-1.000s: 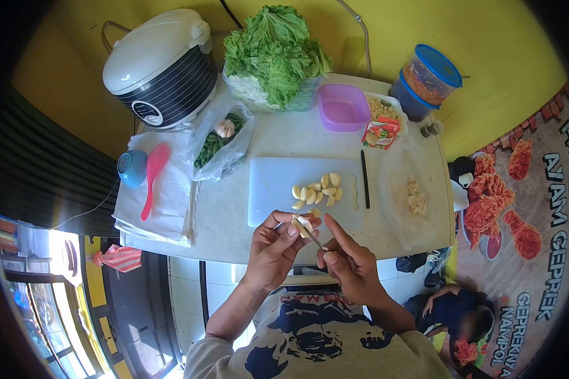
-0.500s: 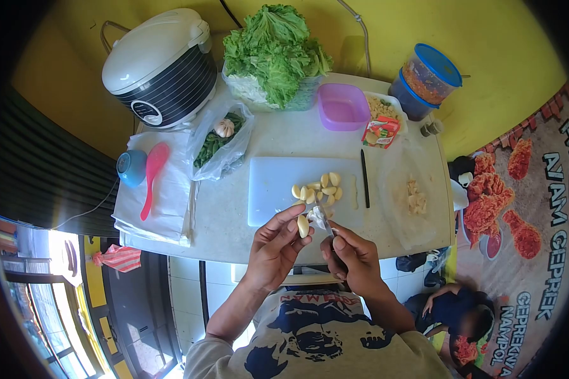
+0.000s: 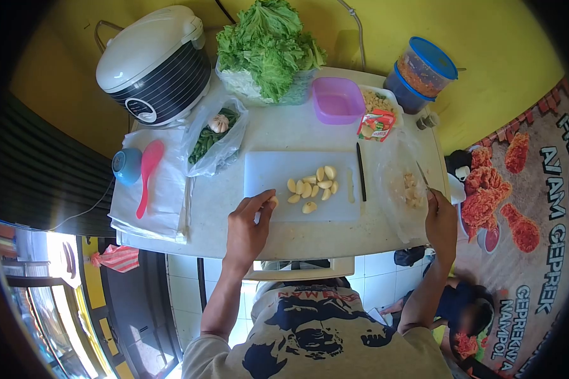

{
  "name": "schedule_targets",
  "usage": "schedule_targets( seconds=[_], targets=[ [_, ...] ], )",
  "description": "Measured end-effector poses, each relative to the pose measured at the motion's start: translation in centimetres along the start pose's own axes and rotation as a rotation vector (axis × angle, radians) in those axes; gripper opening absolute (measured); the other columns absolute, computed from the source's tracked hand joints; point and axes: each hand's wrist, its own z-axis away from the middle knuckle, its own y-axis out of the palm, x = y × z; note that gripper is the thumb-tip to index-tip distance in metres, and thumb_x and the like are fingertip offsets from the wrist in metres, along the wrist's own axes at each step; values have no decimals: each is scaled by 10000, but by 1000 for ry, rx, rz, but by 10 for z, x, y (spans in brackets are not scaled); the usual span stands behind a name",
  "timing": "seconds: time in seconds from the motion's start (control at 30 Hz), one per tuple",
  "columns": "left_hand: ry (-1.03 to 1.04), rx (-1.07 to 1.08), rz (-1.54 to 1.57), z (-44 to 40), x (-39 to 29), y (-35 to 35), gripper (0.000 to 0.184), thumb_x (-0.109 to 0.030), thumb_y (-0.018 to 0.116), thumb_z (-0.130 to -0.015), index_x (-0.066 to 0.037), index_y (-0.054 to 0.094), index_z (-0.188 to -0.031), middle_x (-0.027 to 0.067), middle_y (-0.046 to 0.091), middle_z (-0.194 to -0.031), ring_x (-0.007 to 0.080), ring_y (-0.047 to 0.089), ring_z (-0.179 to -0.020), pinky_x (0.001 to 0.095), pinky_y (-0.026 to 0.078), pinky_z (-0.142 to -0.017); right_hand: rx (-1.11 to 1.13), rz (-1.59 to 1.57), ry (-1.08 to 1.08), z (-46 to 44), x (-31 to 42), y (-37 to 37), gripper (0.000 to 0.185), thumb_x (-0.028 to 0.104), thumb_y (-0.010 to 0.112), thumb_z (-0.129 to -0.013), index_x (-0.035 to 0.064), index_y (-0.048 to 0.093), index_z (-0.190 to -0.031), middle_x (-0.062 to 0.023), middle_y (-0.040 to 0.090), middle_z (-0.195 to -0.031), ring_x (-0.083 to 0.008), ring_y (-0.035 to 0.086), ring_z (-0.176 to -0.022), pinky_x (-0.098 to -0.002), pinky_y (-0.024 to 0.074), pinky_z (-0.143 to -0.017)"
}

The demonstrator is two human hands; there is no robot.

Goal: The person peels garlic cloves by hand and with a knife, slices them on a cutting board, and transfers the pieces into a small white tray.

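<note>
My left hand (image 3: 250, 224) is at the left part of the white cutting board (image 3: 265, 170), its fingers pinched on a garlic clove (image 3: 273, 201) that shows only in part. To the right of those fingers, several peeled garlic cloves (image 3: 311, 187) lie grouped on the board. My right hand (image 3: 441, 221) is out at the table's right side, closed round the handle of a knife (image 3: 422, 174). The blade points up and left over a clear plastic bag (image 3: 392, 211) with garlic peels (image 3: 413, 191) on it.
A black stick-like object (image 3: 361, 172) lies by the board's right edge. Behind are a bag of green chillies (image 3: 205, 144) with a garlic bulb, lettuce (image 3: 269, 57), a purple tub (image 3: 338, 101) and a rice cooker (image 3: 155, 69). A pink rice paddle (image 3: 148, 174) lies left.
My hands have moved apart, the left to the board's left part, the right with the knife to the peels. The peeled clove has left my left hand; another lies at the group's near side.
</note>
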Motion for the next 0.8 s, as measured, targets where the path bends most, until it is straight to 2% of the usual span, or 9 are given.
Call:
schedule_targets(
  seconds=[0.1, 0.17, 0.3, 0.4, 0.53, 0.63, 0.7, 0.8],
  targets=[
    [10, 28, -65, -6, 4, 2, 241, -13, 682, -928, -31, 717, -1165, 192, 725, -975, 295, 720, -769, 357, 563, -681, 111, 90, 39, -1, -4, 2, 253, 171, 565, -1006, -24, 707, -1084, -268, 706, -933, -428, 685, -831, -446, 530, -765],
    [9, 27, -92, -11, 5, 3, 240, -13, 684, -925, -27, 715, -1162, 190, 724, -980, 295, 709, -765, 359, 562, -680, 224, 139, 159, -6, 6, 1, 264, 199, 587, -983, -33, 712, -996, -265, 695, -858, -443, 677, -794, -471, 526, -727],
    [75, -52, -150, -18, 16, 3, 239, -8, 696, -912, -21, 712, -1150, 179, 724, -1021, 291, 688, -803, 358, 564, -690, 185, 144, 127, -9, 4, 4, 259, 201, 611, -954, -37, 711, -966, -268, 685, -823, -455, 669, -776, -484, 524, -711],
    [35, -64, -110, -18, 19, -1, 246, 9, 701, -900, -23, 711, -1143, 173, 721, -1081, 287, 690, -855, 358, 576, -711, 129, 154, 98, -10, 1, 7, 231, 176, 631, -924, -29, 717, -985, -263, 690, -838, -452, 673, -788, -478, 529, -719],
    [75, -117, -93, -10, 17, -4, 253, -5, 740, -871, -31, 723, -1122, 156, 715, -1070, 281, 691, -850, 359, 587, -726, 61, 170, 32, -12, -2, 10, 192, 130, 635, -908, -19, 724, -988, -256, 700, -878, -435, 686, -811, -466, 542, -734],
    [114, -85, -156, 4, 7, -10, 267, -44, 801, -825, -38, 740, -1085, 135, 701, -1014, 275, 693, -867, 360, 593, -746, 53, 166, 23, -15, -7, 10, 186, 116, 632, -908, -19, 722, -999, -250, 706, -891, -425, 692, -816, -458, 546, -735],
    [110, 85, -119, 18, -2, -12, 305, -116, 857, -780, -48, 755, -1060, 117, 684, -953, 272, 683, -878, 372, 584, -765, 81, 170, 40, -16, -8, 11, 189, 111, 633, -909, -20, 719, -1013, -248, 710, -897, -422, 694, -817, -454, 548, -735],
    [185, 188, -230, 31, -10, -6, 351, -173, 877, -756, -51, 759, -1062, 112, 687, -962, 269, 669, -883, 388, 573, -786, 69, 161, 13, -19, -2, 9, 219, 106, 633, -912, -18, 713, -1074, -248, 715, -902, -409, 703, -818, -455, 547, -738]
  ],
)
